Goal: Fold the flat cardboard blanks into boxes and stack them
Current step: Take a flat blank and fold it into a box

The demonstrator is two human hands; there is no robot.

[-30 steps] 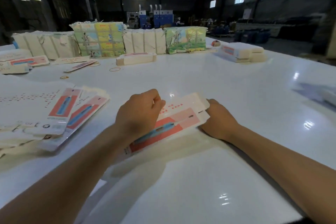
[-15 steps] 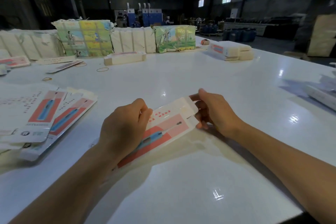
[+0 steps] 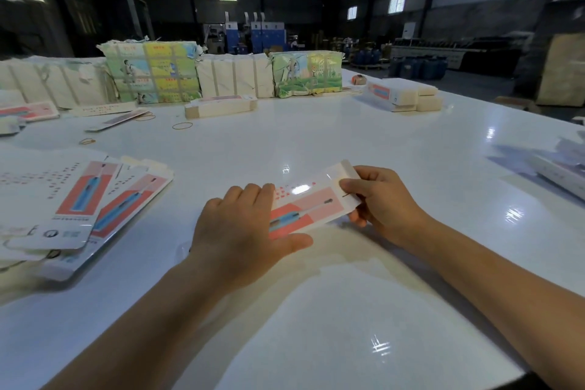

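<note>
Gripping cardboard blank [image 3: 308, 204] at both ends, left hand [image 3: 243, 231], right hand [image 3: 384, 199]

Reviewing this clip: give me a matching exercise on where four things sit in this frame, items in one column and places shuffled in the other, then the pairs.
Items
1. blank being folded
2. pile of flat blanks
3. stack of folded boxes
4. rubber band

Places
A. far right part of the white table
B. near left part of the table
C. held between the left hand and right hand
D. lying loose on the table, in front of the wrapped bundles

Pairs: 1-C, 2-B, 3-A, 4-D
</note>
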